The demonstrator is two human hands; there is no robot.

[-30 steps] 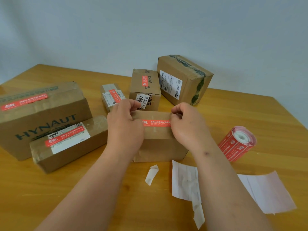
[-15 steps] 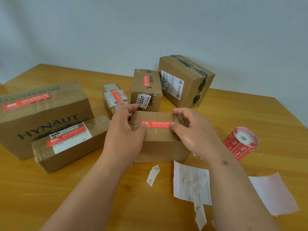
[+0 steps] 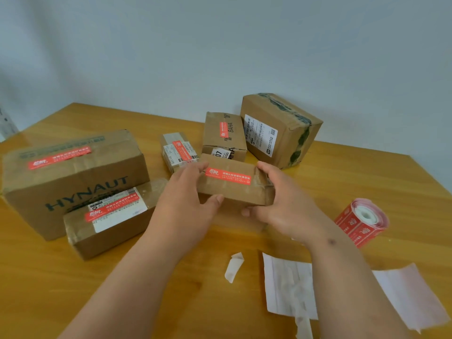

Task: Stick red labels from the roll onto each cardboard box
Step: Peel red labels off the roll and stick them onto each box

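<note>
Now both hands, the left hand (image 3: 189, 199) and right hand (image 3: 281, 204), are gripping the freshly labelled middle box (image 3: 232, 189) by its ends, seemingly setting it aside; next, probably, the unlabelled far-right box (image 3: 278, 133) is needing a label from the roll (image 3: 362, 221).

Held box (image 3: 232, 189) sits mid-table between both hands, left hand (image 3: 186, 204) and right hand (image 3: 281, 206) at its ends. Two boxes (image 3: 73, 182) lie left, three (image 3: 225, 135) behind, roll (image 3: 359, 221) right, backing paper (image 3: 288, 287) near.
</note>
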